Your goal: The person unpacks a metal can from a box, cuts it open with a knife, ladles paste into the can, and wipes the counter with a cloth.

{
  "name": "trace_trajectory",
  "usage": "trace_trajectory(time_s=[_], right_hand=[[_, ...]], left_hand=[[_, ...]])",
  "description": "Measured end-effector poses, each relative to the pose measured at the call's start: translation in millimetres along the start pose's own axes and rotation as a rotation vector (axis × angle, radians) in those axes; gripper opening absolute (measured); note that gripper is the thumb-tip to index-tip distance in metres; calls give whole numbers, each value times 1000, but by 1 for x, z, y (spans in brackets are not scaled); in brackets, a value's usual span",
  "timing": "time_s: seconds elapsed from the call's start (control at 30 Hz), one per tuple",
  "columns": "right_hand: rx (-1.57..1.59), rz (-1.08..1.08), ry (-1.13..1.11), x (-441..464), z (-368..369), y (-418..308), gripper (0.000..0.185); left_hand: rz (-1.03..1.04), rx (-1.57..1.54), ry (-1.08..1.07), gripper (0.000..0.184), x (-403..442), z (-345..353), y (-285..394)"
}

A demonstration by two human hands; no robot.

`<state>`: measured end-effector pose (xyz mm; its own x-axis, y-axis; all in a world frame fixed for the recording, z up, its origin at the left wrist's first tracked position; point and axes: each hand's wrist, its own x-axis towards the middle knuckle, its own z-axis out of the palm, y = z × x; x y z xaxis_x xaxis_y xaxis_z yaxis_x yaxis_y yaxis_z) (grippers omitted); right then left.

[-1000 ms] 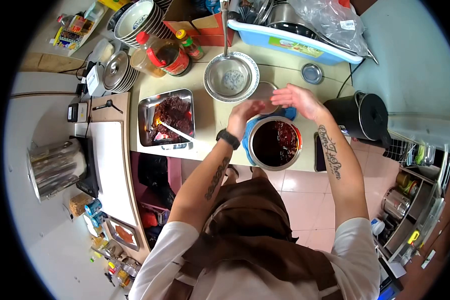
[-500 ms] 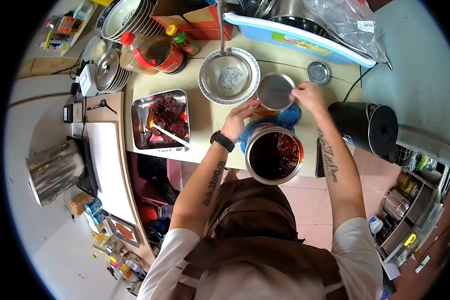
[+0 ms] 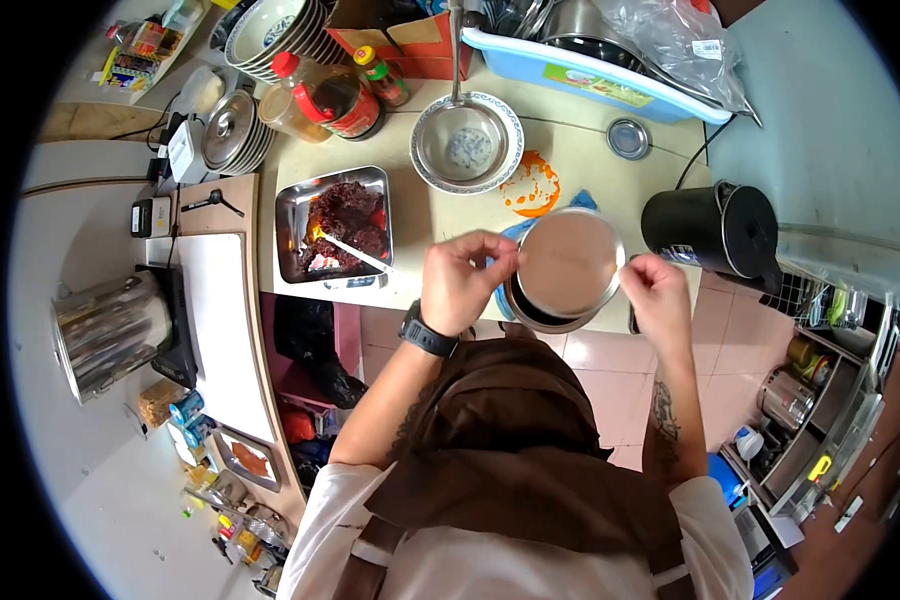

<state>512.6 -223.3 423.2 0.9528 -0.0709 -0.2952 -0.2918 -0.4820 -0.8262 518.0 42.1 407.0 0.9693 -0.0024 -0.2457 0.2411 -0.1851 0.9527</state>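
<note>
A round metal lid (image 3: 570, 262) is pinched at its edges between my two hands. My left hand (image 3: 467, 280), with a black watch at the wrist, grips its left side. My right hand (image 3: 658, 298) grips the right side. Below the lid stands a metal pot (image 3: 548, 324), mostly covered from view, with only its front rim showing. A blue cloth (image 3: 582, 201) lies around the pot. Behind it, an orange oil stain (image 3: 531, 186) marks the counter.
On the left, a steel tray (image 3: 286, 245) holds dark red paste and a white-handled utensil (image 3: 355, 250). A ladle (image 3: 457, 60) rests in a patterned bowl (image 3: 516, 135). Sauce bottles (image 3: 358, 110), a small round lid (image 3: 628, 139), a black kettle (image 3: 705, 225) and a blue bin (image 3: 610, 88) surround the counter.
Both hands have lifted the lid off the counter and brought it toward me over the pot. The oil stain beneath it is now exposed, and the pot's dark red contents are covered.
</note>
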Motion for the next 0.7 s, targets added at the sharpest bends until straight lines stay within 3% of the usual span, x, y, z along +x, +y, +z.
trace_trajectory(time_s=[0.43,0.53,0.63,0.7], right_hand=[[-120,5,38,-16,18,24,23],[-85,85,-88,-16,13,31,23],[141,338,-301,-14,11,25,26],[168,318,-320,-13,12,32,27]], left_hand=[[-6,110,50,20,-23,1,-43],[50,117,34,26,-21,6,-44],[22,97,4,29,-20,8,-40],[21,33,-6,31,-20,10,-46]])
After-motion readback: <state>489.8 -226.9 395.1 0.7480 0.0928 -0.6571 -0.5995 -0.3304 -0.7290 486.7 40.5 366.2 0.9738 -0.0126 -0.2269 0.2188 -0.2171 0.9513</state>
